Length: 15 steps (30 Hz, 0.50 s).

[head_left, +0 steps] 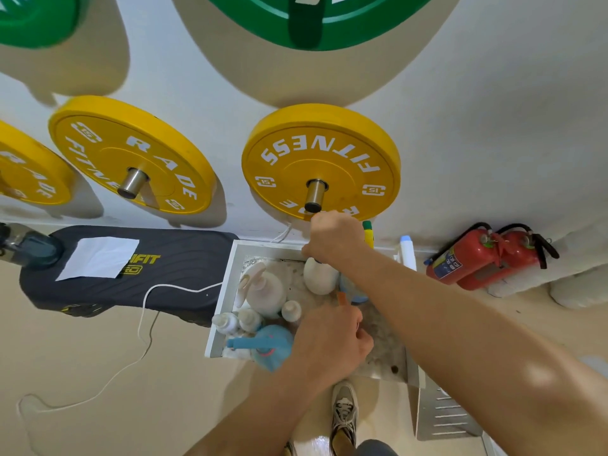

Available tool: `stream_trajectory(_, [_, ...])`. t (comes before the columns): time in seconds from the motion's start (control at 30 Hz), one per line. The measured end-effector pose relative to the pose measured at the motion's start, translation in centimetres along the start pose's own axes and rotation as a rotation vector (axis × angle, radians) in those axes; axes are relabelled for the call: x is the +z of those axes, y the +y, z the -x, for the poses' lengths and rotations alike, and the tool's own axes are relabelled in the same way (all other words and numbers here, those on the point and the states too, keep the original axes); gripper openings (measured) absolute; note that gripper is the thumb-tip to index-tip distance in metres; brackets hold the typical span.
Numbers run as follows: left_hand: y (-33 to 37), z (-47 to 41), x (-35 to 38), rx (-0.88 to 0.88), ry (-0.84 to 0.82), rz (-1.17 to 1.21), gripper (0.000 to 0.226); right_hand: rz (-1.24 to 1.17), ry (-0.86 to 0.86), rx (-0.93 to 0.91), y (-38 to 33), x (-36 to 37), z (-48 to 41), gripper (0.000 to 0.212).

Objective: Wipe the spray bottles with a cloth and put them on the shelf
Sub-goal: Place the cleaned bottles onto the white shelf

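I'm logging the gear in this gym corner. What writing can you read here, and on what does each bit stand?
"FITNESS", "15" and part of "RADE": right yellow weight plate.
"RADE", "FITNE…" and "15": left yellow weight plate.
"…ADE": yellow plate at the left edge.
"…IFIT", the start hidden by a white sheet: dark bench pad.
Label on the red fire extinguishers: too small to read.
Green plate lettering: cut off.

Premises: a gym or fitness room; yellow weight plates (pixel 320 162) marked "FITNESS" hang on steel wall pegs (pixel 316 195), green plates (pixel 316 18) above them; a dark padded bench (pixel 131 274) stands against the wall; two red fire extinguishers (pixel 487 258) lie on the floor.
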<state>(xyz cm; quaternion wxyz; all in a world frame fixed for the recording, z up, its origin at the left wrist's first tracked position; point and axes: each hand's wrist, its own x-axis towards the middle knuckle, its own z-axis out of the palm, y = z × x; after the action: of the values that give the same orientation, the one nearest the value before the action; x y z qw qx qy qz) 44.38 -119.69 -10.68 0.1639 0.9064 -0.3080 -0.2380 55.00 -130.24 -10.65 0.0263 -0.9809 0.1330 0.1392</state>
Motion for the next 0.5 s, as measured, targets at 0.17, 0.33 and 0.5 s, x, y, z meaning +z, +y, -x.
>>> stream_trajectory(0.17, [1.3,0.4,0.0,0.121,-0.011,-0.012,0.014,0.03,0.216,-0.102,0.9,-1.2,1.4,0.05])
stream_trajectory(0.33, [1.4,-0.2,0.1,0.248,-0.022,-0.14,0.052,-0.631,0.115,-0.085,6.7,-6.6,6.2,0.019])
stream_trajectory(0.5, [2.6,-2.0,0.5,0.367,-0.004,-0.259,0.033,-0.627,-0.274,-0.077,15.1,-6.3,13.7,0.025])
